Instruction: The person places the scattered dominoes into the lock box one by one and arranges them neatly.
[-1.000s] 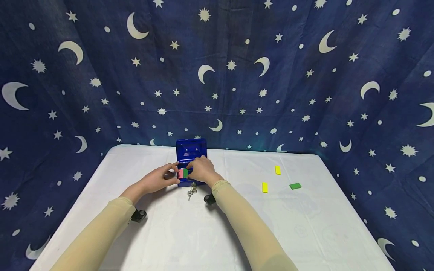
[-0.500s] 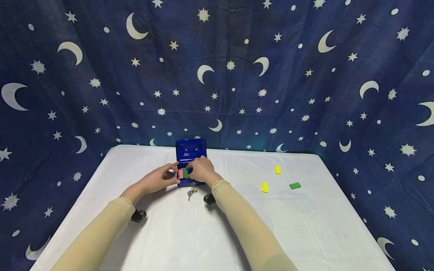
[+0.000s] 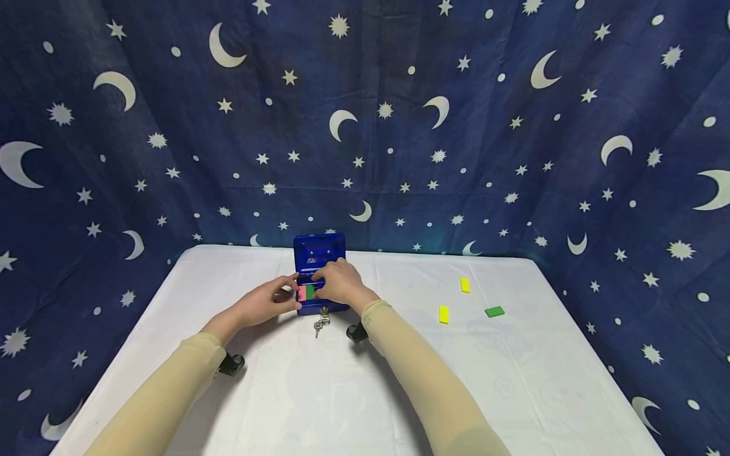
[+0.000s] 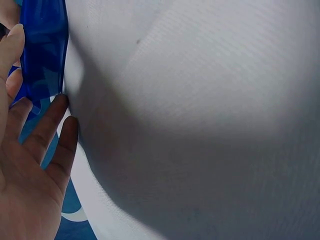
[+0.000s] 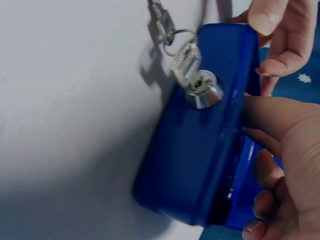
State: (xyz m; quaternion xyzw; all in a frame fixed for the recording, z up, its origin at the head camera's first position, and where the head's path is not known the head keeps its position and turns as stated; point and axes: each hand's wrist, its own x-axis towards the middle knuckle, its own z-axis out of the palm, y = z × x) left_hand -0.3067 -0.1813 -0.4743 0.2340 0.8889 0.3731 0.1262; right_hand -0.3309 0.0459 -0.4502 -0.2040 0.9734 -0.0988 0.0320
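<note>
A blue metal cash box (image 3: 322, 309) stands with its lid (image 3: 319, 252) raised. Inside its left part lie a pink tile (image 3: 302, 293) and a green tile (image 3: 310, 291) side by side. My left hand (image 3: 263, 303) touches the box's left end, thumb near the front corner and the other fingers spread. My right hand (image 3: 341, 283) reaches into the box, thumb and index finger beside the green tile. Whether they pinch anything is hidden. In the right wrist view, a key sits in the front lock (image 5: 202, 87) with another hanging from its ring.
To the right on the white table (image 3: 399, 380) lie a yellow tile (image 3: 465, 285), a second yellow tile (image 3: 443, 315) and a loose green tile (image 3: 494, 311). Keys (image 3: 318, 325) hang at the box front. A dark blue starry curtain (image 3: 365, 126) closes the back and sides.
My right wrist and forearm have shifted slightly to the right, while the fingers stay in the box. My left hand keeps its place. The tiles on the table have not moved.
</note>
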